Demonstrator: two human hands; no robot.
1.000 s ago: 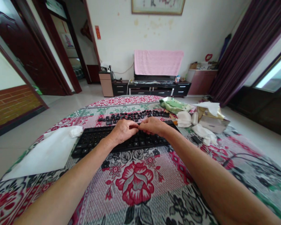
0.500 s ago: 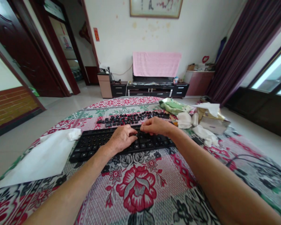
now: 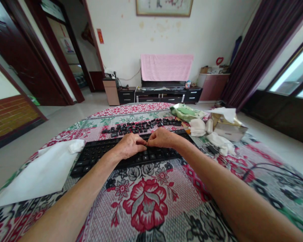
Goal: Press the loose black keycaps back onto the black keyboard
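Note:
A black keyboard (image 3: 96, 154) lies across a floral tablecloth (image 3: 146, 201). My left hand (image 3: 128, 146) and my right hand (image 3: 161, 137) hover over its middle with fingertips pinched together and touching each other. What they pinch is too small to make out. Behind the keyboard lies a row of several loose black keycaps (image 3: 138, 126).
A white tissue sheet (image 3: 40, 171) lies left of the keyboard. At the right stand a tissue box (image 3: 228, 126), crumpled white tissues (image 3: 219, 143), a green packet (image 3: 187, 112) and a black cable (image 3: 267, 168). Beyond the table are a TV stand and doorways.
Half a second ago my hands were apart, the left on the keys. Now both have come together, fingertips meeting above the keyboard's middle.

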